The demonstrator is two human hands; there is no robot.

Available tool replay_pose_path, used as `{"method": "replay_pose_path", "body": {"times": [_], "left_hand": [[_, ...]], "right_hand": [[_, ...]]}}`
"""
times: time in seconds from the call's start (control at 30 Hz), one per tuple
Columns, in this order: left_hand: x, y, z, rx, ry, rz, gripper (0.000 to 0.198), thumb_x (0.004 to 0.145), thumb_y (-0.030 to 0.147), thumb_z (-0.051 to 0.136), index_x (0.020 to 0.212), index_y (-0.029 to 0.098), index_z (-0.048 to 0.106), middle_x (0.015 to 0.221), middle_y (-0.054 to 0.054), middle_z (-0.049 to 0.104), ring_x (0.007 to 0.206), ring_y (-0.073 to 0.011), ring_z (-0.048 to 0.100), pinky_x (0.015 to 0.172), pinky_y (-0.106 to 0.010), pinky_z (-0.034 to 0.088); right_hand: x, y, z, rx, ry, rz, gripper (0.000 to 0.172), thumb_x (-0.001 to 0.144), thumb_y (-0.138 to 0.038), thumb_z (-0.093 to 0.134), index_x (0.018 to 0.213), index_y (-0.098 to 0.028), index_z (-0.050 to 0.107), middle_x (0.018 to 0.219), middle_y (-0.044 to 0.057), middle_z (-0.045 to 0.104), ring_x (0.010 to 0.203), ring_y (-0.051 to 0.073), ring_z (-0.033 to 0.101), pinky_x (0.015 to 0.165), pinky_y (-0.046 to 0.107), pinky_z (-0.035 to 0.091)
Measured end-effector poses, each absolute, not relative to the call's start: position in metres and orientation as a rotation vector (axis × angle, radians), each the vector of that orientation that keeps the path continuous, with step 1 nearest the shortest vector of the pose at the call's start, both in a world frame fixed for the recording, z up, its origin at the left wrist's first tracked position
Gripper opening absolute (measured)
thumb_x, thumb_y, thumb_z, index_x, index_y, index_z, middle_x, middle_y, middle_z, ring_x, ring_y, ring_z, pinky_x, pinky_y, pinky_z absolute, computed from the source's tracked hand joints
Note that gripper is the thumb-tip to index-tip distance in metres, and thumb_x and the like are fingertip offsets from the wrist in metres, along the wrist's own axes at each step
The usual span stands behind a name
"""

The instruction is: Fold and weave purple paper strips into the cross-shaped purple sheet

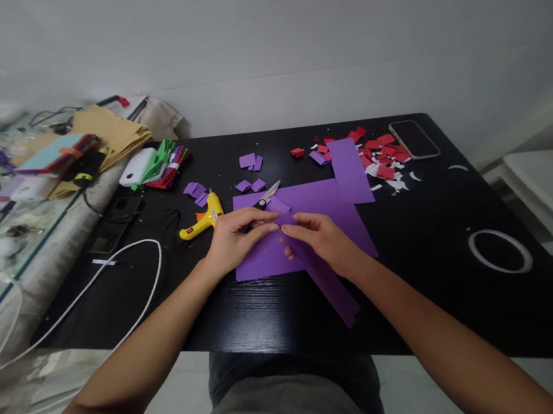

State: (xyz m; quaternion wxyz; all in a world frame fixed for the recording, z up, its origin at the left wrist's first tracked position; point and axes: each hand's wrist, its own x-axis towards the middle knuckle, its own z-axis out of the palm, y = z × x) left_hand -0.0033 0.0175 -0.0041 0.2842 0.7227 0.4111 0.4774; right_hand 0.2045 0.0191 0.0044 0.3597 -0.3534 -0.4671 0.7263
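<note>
Both hands pinch a long purple paper strip [324,277] near its upper end, and its loose end slants down to the right. My left hand [238,237] closes thumb and forefinger on the strip's left side. On the other side my right hand [321,239] grips it, with some fingertips showing below the paper. Under the hands lies a large purple sheet [269,268]. Scissors [268,196] rest just beyond the fingers, partly covered. A yellow glue gun [204,218] lies directly left of my left hand.
Small purple paper pieces [250,161] lie behind the glue gun. A purple rectangle [351,170] overlaps red paper scraps [381,149] near a phone [414,139]. A white ring [499,251] lies right; a white cable [155,273] loops left.
</note>
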Motion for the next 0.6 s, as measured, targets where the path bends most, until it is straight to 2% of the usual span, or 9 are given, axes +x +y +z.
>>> {"method": "replay_pose_path", "body": {"times": [0.4,0.6], "left_hand": [[-0.0031,0.0160,-0.0058,1.870,1.116,1.268,0.018,0.085,0.031,0.080,0.101,0.022,0.082,0.085,-0.004,0.079,0.070,-0.0138,0.071,0.068,-0.025,0.057],[-0.0027,0.0153,-0.0040,1.866,1.155,1.243,0.020,0.085,0.035,0.080,0.099,0.022,0.082,0.086,-0.005,0.079,0.070,-0.0150,0.070,0.068,-0.027,0.057]], "right_hand": [[0.2063,0.0198,-0.0003,-0.918,-1.228,1.864,0.027,0.082,-0.042,0.080,0.083,-0.016,0.073,0.074,0.001,0.072,0.061,0.013,0.067,0.065,0.028,0.056],[0.2057,0.0194,0.0021,-0.929,-1.207,1.865,0.028,0.078,-0.043,0.082,0.081,-0.017,0.072,0.077,0.001,0.073,0.061,0.012,0.066,0.063,0.028,0.056]]}}
